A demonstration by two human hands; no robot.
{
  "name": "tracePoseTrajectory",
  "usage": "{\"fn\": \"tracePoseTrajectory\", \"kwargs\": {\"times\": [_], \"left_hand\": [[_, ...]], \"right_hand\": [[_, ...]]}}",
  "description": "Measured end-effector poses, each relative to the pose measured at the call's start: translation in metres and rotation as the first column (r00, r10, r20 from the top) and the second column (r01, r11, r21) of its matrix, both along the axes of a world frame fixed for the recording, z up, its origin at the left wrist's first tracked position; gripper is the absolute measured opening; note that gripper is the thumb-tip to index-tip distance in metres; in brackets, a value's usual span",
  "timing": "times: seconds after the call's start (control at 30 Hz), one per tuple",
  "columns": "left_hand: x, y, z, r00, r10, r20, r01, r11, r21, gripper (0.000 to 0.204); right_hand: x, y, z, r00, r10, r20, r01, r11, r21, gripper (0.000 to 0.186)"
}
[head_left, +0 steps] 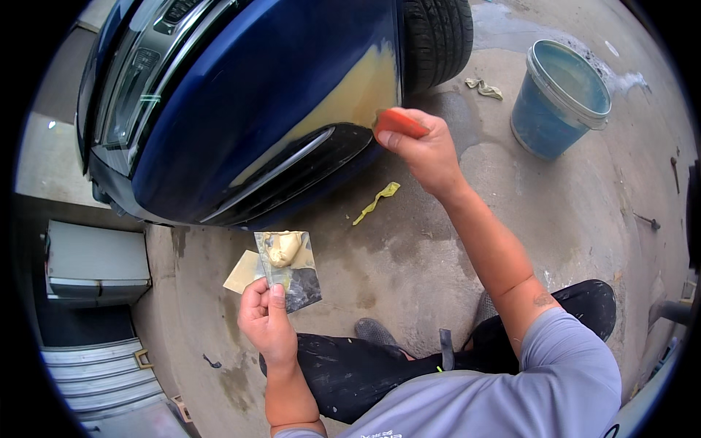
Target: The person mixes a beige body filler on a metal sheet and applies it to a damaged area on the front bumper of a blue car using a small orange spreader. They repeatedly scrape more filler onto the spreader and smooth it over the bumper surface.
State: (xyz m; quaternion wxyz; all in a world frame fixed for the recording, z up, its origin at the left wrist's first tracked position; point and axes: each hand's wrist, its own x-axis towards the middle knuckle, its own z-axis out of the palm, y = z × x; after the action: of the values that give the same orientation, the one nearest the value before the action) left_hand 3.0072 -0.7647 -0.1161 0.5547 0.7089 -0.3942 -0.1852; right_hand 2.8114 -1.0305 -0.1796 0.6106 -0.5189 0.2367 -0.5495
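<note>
Presently, your right hand (427, 150) is gripping a flat, orange-red applicator with a rounded edge (401, 124), your thumb pressing on its near face. You are holding it out at the lower right end of a smooth beige patch of filler (361, 91), which is spreading across the glossy dark-blue car bumper (241, 109) beside a ribbed black rubber tyre (438, 44); whether the edge is touching the bodywork, you cannot tell from this angle. Your left hand (269, 314) is pinching the near edge of a thin, square, grey-smeared sheet (303, 285), with the thumb lying on top. On its far half a thick lump of pale yellow putty (283, 250) is resting, and a plain pale-yellow square piece (244, 271) is sticking out beneath it on the left. Below the bumper, a twisted yellow strip (377, 203) is lying on the stained grey concrete floor (438, 270). Off to your right, a round blue plastic bucket (540, 124) is standing near a crumpled pale cloth scrap (484, 89).
</note>
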Motion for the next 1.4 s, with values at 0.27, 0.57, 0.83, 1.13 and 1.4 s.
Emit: {"fn": "tracePoseTrajectory", "kwargs": {"times": [0.27,0.57,0.83,1.13,1.4], "left_hand": [[0.003,-0.016,-0.002,0.987,-0.125,-0.103,0.132,0.989,0.06,0.016],[0.013,-0.021,-0.007,0.95,-0.254,-0.184,0.291,0.933,0.213,0.013],[0.019,-0.024,-0.006,0.937,-0.298,-0.18,0.333,0.917,0.218,0.013],[0.022,-0.026,-0.005,0.947,-0.271,-0.169,0.305,0.927,0.218,0.013],[0.023,-0.028,-0.008,0.937,-0.283,-0.206,0.322,0.928,0.186,0.012]], "right_hand": [[-0.018,-0.133,0.033,0.932,-0.335,-0.141,0.32,0.94,-0.119,0.026],[0.0,-0.122,0.044,0.925,-0.259,-0.278,0.232,0.964,-0.128,0.027],[0.055,-0.017,0.02,0.883,-0.41,-0.23,0.342,0.896,-0.283,0.01],[0.064,0.009,0.007,0.716,-0.671,-0.195,0.504,0.689,-0.521,0.011],[0.005,-0.117,0.055,0.856,-0.493,-0.155,0.455,0.861,-0.227,0.021]]}}
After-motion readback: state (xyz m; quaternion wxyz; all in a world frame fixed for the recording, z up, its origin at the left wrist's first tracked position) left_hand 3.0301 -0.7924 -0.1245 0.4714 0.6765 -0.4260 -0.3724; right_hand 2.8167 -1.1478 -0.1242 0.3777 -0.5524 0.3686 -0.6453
